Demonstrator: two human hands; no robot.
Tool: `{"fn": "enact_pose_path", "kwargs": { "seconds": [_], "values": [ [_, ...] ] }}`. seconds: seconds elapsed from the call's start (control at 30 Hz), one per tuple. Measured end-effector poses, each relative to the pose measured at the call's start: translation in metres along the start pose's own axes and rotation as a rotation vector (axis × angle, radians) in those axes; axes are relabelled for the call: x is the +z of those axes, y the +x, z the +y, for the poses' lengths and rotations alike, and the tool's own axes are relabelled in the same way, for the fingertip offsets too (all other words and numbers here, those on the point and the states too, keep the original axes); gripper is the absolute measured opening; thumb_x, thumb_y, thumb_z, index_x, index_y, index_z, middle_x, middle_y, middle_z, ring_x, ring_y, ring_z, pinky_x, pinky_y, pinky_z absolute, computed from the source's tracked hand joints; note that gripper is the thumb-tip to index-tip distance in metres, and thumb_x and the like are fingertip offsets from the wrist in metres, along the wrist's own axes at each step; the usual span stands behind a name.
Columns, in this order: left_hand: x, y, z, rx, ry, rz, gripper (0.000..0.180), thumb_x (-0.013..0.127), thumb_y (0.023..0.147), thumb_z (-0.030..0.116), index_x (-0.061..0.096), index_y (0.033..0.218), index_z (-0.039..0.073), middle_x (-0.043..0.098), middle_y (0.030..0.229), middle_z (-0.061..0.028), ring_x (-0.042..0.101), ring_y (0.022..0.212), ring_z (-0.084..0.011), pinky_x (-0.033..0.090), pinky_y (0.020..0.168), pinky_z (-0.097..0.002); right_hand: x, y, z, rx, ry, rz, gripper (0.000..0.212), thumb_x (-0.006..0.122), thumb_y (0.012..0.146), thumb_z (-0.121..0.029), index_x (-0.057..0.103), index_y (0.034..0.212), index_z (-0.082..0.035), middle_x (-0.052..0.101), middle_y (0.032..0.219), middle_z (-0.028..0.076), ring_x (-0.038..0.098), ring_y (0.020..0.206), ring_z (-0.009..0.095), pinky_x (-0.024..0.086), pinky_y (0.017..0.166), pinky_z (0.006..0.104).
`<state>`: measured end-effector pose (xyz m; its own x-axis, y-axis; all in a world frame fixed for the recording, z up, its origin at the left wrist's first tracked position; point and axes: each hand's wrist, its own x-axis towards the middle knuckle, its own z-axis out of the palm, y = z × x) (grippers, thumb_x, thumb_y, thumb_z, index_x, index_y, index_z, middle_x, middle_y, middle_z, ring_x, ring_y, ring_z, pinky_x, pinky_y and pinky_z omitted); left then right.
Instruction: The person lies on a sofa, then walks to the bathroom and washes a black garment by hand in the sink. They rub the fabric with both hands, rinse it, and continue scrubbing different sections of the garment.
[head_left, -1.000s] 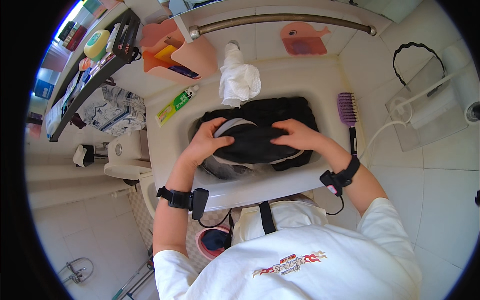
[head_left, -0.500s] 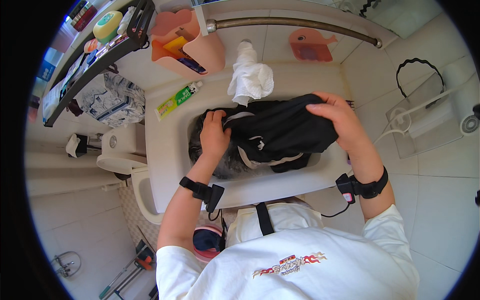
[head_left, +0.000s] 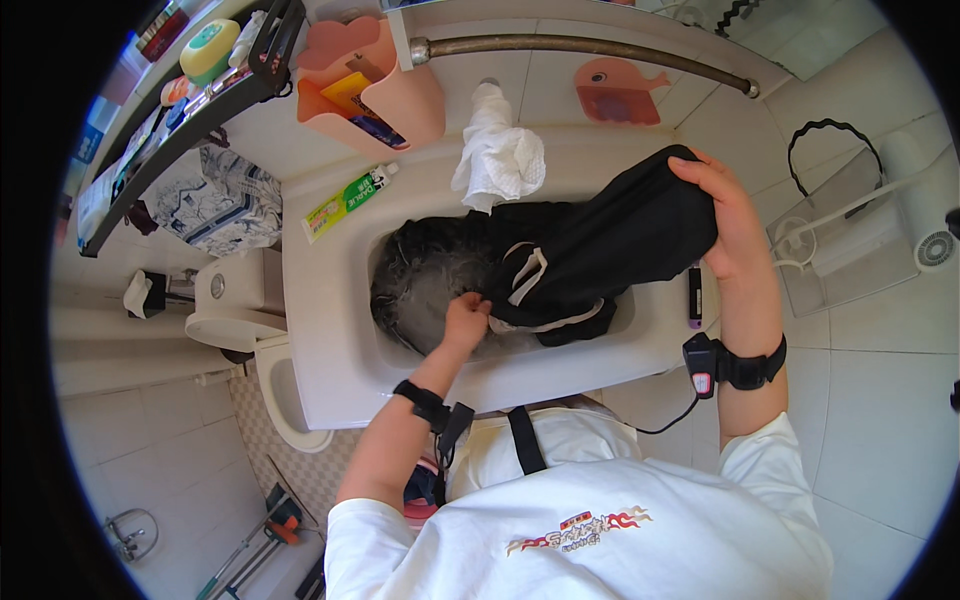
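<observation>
A wet black garment with pale trim [head_left: 620, 235] stretches between my two hands above the sink [head_left: 335, 320]. My right hand [head_left: 735, 215] holds its raised far-right end, thumb over the edge. Lower and to the left, my left hand [head_left: 468, 322] is closed on the garment's near edge, close to the water. Greyish, cloudy water [head_left: 430, 285] fills the left of the basin, with more dark cloth lying in it. How much of the garment is underwater cannot be seen.
A faucet wrapped in white cloth [head_left: 498, 160] stands behind the basin. On the rim lie a green tube [head_left: 345, 205] at left and a dark stick-shaped item [head_left: 695, 298] at right. A pink holder [head_left: 405, 105], metal bar [head_left: 590, 43] and crowded shelf [head_left: 195, 120] are beyond.
My left hand has moved down and right to the garment's near edge. My right hand has lifted its end up and rightward, stretching the cloth and uncovering more of the cloudy water.
</observation>
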<state>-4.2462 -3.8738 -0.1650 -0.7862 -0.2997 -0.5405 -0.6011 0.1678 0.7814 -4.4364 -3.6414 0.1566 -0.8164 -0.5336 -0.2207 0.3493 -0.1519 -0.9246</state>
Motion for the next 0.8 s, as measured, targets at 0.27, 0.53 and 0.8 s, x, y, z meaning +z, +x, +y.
{"fn": "enact_pose_path", "kwargs": {
  "seconds": [0.27,0.53,0.8],
  "values": [
    [-0.039,-0.032,0.079,-0.071,-1.15,-0.194,0.031,0.036,0.103,0.024,0.051,0.125,0.007,0.06,0.125,-0.0097,0.058,0.113,-0.0248,0.045,0.1,-0.0413,-0.07,0.028,0.097,0.108,-0.628,0.164,0.029,0.066,0.086,-0.02,0.064,0.103,0.003,0.07,0.092,0.011,0.066,0.082,0.022,0.051,0.076,0.0295],
    [-0.047,-0.059,0.135,0.047,-1.232,-0.344,0.028,0.039,0.103,0.023,0.054,0.12,0.006,0.062,0.119,-0.0066,0.06,0.11,-0.0201,0.049,0.095,-0.0359,-0.016,0.014,0.186,-0.249,-0.861,-0.238,0.023,0.069,0.075,-0.01,0.069,0.096,-0.001,0.069,0.088,0.017,0.068,0.08,0.03,0.054,0.072,0.0377],
    [-0.025,-0.091,0.174,0.457,-0.408,-0.164,0.029,0.063,0.09,0.013,0.053,0.116,0.004,0.062,0.101,-0.0012,0.058,0.094,-0.0127,0.048,0.082,-0.0288,0.027,0.003,0.236,0.026,-0.727,-0.277,0.028,0.06,0.08,-0.007,0.063,0.107,-0.001,0.068,0.1,0.015,0.065,0.093,0.03,0.051,0.082,0.038]
  ]
}}
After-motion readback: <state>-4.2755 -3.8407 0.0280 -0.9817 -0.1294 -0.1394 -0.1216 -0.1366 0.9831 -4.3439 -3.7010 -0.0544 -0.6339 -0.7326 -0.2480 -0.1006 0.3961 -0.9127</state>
